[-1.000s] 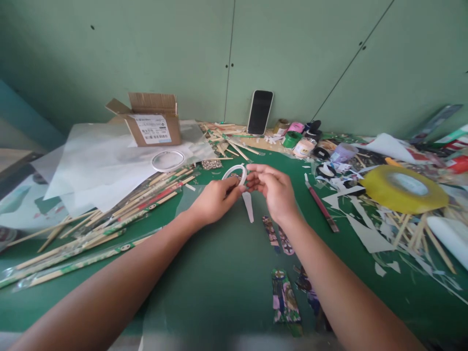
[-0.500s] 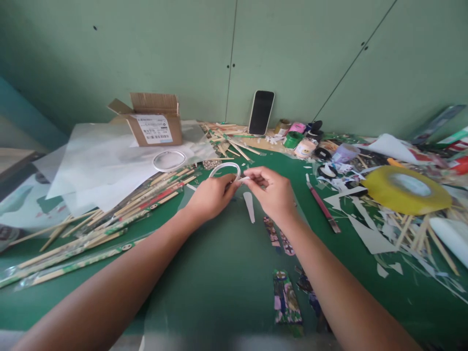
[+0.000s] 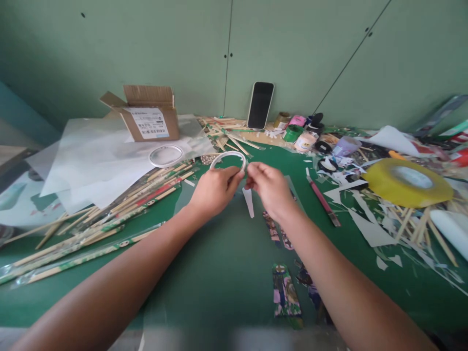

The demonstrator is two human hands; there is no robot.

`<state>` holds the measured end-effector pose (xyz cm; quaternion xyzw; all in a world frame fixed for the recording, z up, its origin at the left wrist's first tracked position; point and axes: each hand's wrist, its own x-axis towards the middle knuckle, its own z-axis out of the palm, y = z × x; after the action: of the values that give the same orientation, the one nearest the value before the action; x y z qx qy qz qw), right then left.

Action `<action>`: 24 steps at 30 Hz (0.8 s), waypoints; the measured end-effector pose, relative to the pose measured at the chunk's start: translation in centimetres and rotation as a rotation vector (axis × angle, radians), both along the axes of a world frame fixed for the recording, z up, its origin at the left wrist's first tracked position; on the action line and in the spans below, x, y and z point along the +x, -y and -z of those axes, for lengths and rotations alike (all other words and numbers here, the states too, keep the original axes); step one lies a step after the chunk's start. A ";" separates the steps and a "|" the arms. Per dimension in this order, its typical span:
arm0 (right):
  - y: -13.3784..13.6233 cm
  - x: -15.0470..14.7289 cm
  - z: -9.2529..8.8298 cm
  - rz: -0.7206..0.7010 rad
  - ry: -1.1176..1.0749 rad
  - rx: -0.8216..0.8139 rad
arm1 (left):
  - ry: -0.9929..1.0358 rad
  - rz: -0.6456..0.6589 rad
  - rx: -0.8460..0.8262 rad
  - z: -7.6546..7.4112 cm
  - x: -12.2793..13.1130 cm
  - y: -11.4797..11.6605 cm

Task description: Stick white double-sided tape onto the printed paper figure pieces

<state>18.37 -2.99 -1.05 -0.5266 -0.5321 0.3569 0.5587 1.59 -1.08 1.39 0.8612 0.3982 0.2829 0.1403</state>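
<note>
My left hand [image 3: 217,189] is closed around the near edge of a thin white ring, apparently a roll of tape [image 3: 228,154], held upright above the green mat. Close to the roll's right edge, my right hand [image 3: 268,185] has its fingertips pinched together; whatever is between them is hidden. Below and between the hands lies a narrow white tapered strip [image 3: 248,202]. Nearer to me, beside my right forearm, are small patterned pieces [image 3: 270,226] and a larger painted piece [image 3: 285,292], all flat on the mat.
Wrapped sticks [image 3: 109,229] spread along the left. Behind them are white sheets [image 3: 91,156], a second ring [image 3: 166,156] and an open cardboard box [image 3: 151,122]. A phone [image 3: 261,105] leans on the wall. On the right lie paint jars [image 3: 305,141], a craft knife [image 3: 323,200], yellow tape [image 3: 380,183] and scraps.
The roll has shifted slightly right in my left hand. My right fingers have curled in closer beside it, and the small white bit seen between the hands is now hidden.
</note>
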 end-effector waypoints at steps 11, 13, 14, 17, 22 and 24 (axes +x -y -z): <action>0.7 1.5 -1.5 -0.097 0.215 -0.060 | -0.192 -0.187 0.132 1.2 -1.4 -1.6; 0.7 1.3 -1.4 -0.141 0.239 -0.108 | -0.133 -0.118 0.105 1.0 -1.0 -1.2; 0.7 1.4 -1.4 -0.143 0.241 -0.114 | -0.100 -0.084 0.083 0.9 -0.8 -1.0; 0.6 1.8 -1.2 -0.145 0.220 -0.066 | 0.022 -0.030 -0.019 0.7 -0.1 -0.5; 0.9 1.5 -1.1 -0.256 0.240 0.023 | 0.153 0.061 -0.070 0.9 0.4 -0.4; 1.0 1.2 -1.1 -0.255 0.257 0.053 | 0.172 0.041 -0.071 0.9 0.4 -0.4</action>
<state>19.58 -3.94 0.10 -0.4811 -0.6709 0.3405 0.4500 1.97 -0.69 0.52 0.8361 0.3768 0.3388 0.2101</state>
